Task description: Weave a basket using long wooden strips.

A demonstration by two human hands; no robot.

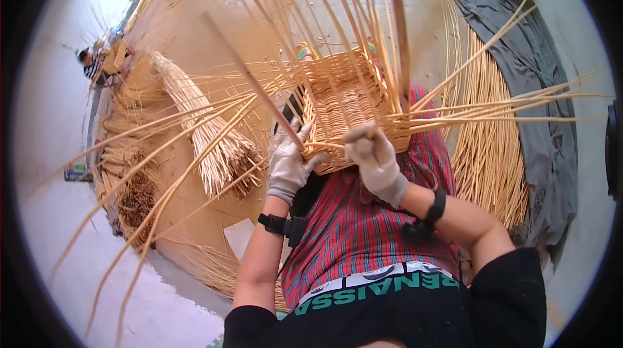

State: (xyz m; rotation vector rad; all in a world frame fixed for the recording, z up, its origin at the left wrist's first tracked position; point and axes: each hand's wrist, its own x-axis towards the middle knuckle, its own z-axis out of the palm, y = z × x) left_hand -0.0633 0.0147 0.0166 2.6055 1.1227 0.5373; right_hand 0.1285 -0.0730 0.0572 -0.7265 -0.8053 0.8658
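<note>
A half-woven wicker basket (328, 70), rectangular and tan, rests on my lap with long rods fanning out from its sides. At its near left corner, my left hand (289, 163), in a whitish work glove, closes on the basket edge, thumb on the near side. A thicker stake (250, 79) rises from that corner beside the fingers. My right hand (378, 163), gloved too, is curled in a pinch at the basket's near edge. A wicker rod appears to be in those fingers, mostly covered by the glove.
On the floor at left lie a pale rod bundle (204, 127) and a darker bundle (136, 199). Another long bundle (490, 147) lies at right on grey cloth (548, 153). Rods stick out widely both sides. Another person (97, 66) sits far left.
</note>
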